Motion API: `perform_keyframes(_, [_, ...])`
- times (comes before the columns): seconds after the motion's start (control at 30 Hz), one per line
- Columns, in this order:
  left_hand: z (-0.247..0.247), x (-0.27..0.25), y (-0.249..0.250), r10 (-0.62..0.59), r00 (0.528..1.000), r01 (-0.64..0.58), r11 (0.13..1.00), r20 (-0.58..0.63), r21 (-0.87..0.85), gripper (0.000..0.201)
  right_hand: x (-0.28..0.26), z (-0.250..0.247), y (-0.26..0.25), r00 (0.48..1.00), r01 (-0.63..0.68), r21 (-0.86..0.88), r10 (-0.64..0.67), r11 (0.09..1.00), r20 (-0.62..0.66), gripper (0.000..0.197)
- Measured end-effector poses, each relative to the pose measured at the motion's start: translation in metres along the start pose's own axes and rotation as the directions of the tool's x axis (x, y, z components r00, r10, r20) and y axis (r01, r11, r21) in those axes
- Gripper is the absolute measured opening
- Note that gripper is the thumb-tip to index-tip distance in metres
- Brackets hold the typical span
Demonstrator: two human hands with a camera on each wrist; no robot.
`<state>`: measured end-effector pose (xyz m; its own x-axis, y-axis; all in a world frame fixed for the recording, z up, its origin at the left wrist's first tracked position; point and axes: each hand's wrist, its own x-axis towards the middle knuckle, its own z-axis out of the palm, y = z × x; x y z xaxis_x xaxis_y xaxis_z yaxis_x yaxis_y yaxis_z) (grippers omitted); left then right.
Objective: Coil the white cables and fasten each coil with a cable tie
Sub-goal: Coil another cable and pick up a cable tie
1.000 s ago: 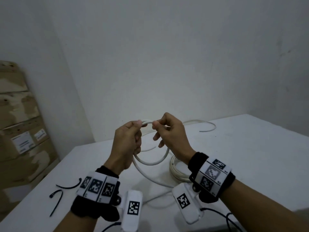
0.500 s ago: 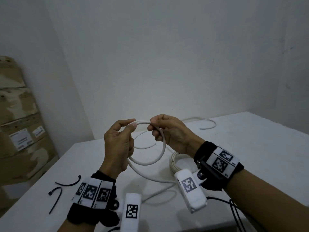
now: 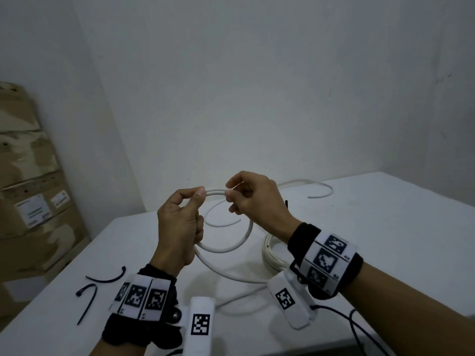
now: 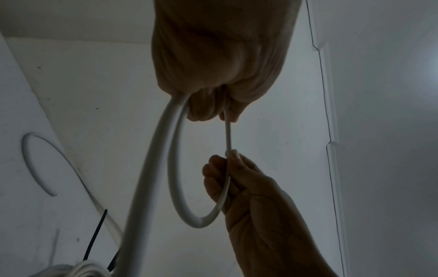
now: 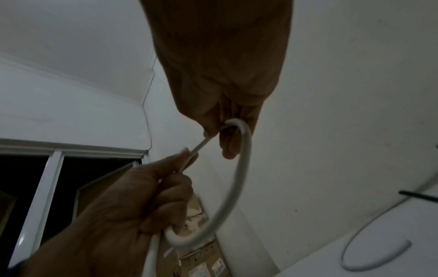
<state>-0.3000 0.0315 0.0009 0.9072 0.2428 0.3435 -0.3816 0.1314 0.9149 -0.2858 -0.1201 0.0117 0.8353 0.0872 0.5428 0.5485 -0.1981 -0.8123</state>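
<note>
**A:** Plain grey walls meet in a corner behind the white worktop [image 3: 385,227], with cardboard boxes [image 3: 30,201] stacked at the left. From the head view, why are both hands raised over it?

**B:** To shape a loop in the air. The left hand [image 3: 177,227] pinches the white cable [image 3: 226,249] between thumb and forefinger at the top of the loop, and the right hand [image 3: 254,199] pinches it just beside, so the loop hangs below them while the slack trails down onto the worktop. A finished coil [image 3: 272,253] lies under the right wrist, two black cable ties [image 3: 102,278] lie at the left, and two more cable pieces [image 3: 308,186] rest farther back.

**A:** And against half a second ago?

**B:** The hands have drawn closer at the top and the loop looks tighter; a second ago they were nearly touching.

**A:** The left wrist view?

**B:** The left hand [image 4: 220,56] is closed round the cable [image 4: 151,168], where the loop starts and ends, probably to lock its size. The right hand [image 4: 237,183] grips the far side of the loop with curled fingers. Another black tie [image 4: 94,238] lies below.

**A:** The right wrist view?

**B:** The right hand [image 5: 225,75] pinches the cable [image 5: 237,187] at the loop's crest; the left hand [image 5: 142,206] clamps the crossing below. That likely keeps the springy cable from unwinding.
</note>
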Motion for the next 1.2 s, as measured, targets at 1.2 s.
perform_keyframes(1.2, [-0.052,0.000,0.021,-0.125,0.985,0.086,0.955,-0.122,-0.285,0.023,-0.027,0.032,0.012,0.750,-0.482,0.842,0.611,0.243,0.253,0.019])
